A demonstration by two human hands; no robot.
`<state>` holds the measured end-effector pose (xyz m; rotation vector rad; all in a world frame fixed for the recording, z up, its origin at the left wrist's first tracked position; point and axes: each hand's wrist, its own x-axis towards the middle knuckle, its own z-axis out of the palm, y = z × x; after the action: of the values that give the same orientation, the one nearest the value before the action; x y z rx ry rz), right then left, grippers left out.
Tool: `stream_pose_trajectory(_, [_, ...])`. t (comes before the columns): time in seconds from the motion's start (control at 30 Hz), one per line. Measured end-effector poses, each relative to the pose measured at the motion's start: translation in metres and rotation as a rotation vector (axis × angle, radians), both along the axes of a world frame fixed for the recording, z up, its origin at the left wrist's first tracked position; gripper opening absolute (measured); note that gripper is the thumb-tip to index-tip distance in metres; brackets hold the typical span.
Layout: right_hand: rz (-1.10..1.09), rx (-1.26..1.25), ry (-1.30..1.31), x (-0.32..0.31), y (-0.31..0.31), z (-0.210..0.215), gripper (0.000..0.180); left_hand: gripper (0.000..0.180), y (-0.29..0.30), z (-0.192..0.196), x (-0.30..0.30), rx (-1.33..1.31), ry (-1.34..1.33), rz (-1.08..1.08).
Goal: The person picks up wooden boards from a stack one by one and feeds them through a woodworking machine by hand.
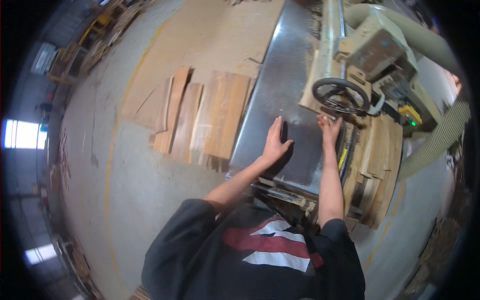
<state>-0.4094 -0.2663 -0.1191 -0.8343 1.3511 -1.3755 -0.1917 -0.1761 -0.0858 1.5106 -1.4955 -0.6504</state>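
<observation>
A long metal machine table (292, 117) stretches away in front of me. Over it my left hand (275, 146) is held flat with thumb and fingers apart, casting a dark shadow on the metal and holding nothing. At the table's right side, my right hand (330, 132) has its fingers spread at the near end of a wooden board (311, 100); I cannot tell whether the fingertips touch it. The board lies along the guide, partly beneath a beige machine head (382, 42). A black handwheel (341, 95) on the machine stands just beyond my right fingers.
Several wooden boards (227, 115) lie on a low stack left of the table. More planks (382, 150) are piled at its right. A ribbed hose (437, 135) curves down at the right. Yellow lines (113, 165) mark the floor.
</observation>
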Motion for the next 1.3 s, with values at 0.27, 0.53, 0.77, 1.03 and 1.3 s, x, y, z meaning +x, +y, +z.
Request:
stream_pose_trajectory(0.27, [0.162,-0.107,0.070,0.025,0.128,0.025,0.045,0.062,0.085,-0.009,0.147,0.221,0.090,1.288])
stream_pose_trajectory(0.53, [0.111,0.014,0.151,0.038,0.195,0.017,0.040,0.035,0.095,0.037,0.153,0.037,0.770,0.734])
stream_pose_trajectory(0.77, [0.522,0.010,-0.456,0.106,0.210,0.108,0.069,0.029,0.144,0.054,0.094,-0.202,0.383,0.229])
stream_pose_trajectory(1.03, [0.479,0.452,-0.219,0.062,0.266,0.051,0.043,0.092,0.170,0.073,0.067,-0.038,-0.570,-0.308])
stream_pose_trajectory(1.3, [0.254,0.558,-0.390,0.043,0.345,0.016,0.044,0.124,0.165,0.041,0.032,0.175,-0.639,-0.618])
